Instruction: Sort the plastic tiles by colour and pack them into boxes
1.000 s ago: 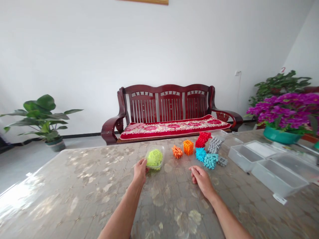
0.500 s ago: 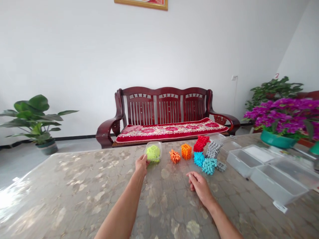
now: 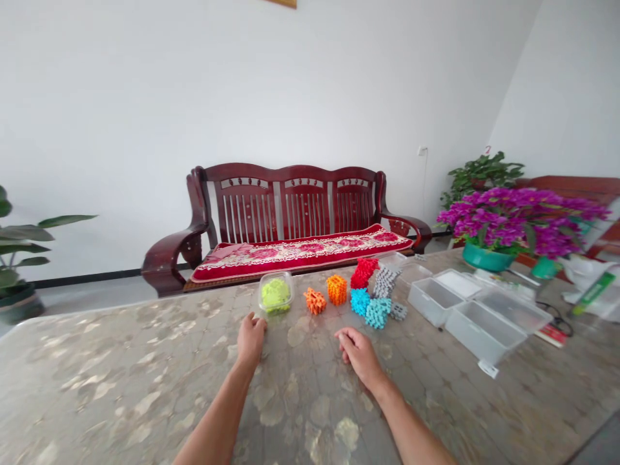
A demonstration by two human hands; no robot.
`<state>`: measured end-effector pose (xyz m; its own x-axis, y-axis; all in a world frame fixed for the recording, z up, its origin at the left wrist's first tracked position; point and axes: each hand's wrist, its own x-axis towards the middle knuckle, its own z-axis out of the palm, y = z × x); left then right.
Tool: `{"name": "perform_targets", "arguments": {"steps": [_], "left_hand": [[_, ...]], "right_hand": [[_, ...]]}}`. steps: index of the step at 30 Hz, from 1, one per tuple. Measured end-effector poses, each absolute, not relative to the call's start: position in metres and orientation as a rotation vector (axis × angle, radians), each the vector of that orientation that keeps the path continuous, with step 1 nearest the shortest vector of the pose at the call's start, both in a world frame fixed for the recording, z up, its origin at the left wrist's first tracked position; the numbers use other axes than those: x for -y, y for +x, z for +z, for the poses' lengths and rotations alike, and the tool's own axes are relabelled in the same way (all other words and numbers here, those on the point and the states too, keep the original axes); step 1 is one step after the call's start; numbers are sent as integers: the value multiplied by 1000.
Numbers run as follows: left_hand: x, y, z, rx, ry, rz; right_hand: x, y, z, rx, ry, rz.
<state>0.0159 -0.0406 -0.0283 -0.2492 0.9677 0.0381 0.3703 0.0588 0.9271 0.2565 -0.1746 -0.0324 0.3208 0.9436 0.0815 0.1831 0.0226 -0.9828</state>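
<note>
My left hand (image 3: 251, 336) rests on the table just in front of a clear plastic tub (image 3: 289, 303) holding lime-green pieces (image 3: 276, 294). Its fingers are curled, apart from the tub, with nothing visible in them. My right hand (image 3: 356, 350) lies on its side over the table, fingers folded in and thumb along them, and no object shows in it. Beyond it are two orange clusters (image 3: 315, 301) (image 3: 336, 290), a red one (image 3: 363, 274), a blue one (image 3: 360, 301), a turquoise one (image 3: 378, 313), and a grey stack (image 3: 386, 281) of small interlocking pieces.
Open translucent boxes (image 3: 477, 334) (image 3: 431, 303) stand on the right of the patterned table (image 3: 145, 381). Purple flowers (image 3: 513, 216) in a teal pot rise behind them. A dark red wooden bench (image 3: 285, 213) with a red cushion is past the far edge.
My left hand has let go of the tub's edge and drawn back toward me. The tub stays on the table. The view has turned to the right; my right hand stays curled.
</note>
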Motion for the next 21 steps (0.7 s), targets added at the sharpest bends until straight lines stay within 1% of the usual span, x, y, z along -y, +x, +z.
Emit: {"name": "perform_targets", "arguments": {"steps": [4,7,11,16,21], "left_hand": [[61,17,-35,-1765,1493,1131],[77,21,-39,-1790,1839,1021],[91,25,-41,-1705,2211,901],[96,27,-38,-1719,2231,843],[92,25,-34,-1747,2034,937]], "right_hand": [[174,256,-34,1098,-1430,809],[173,257,-36,1058,-1417,826],[173,257,-36,1044,-1415,825],[175,257,-35,1076,-1413,804],[175,258,-37,1125,-1429,768]]}}
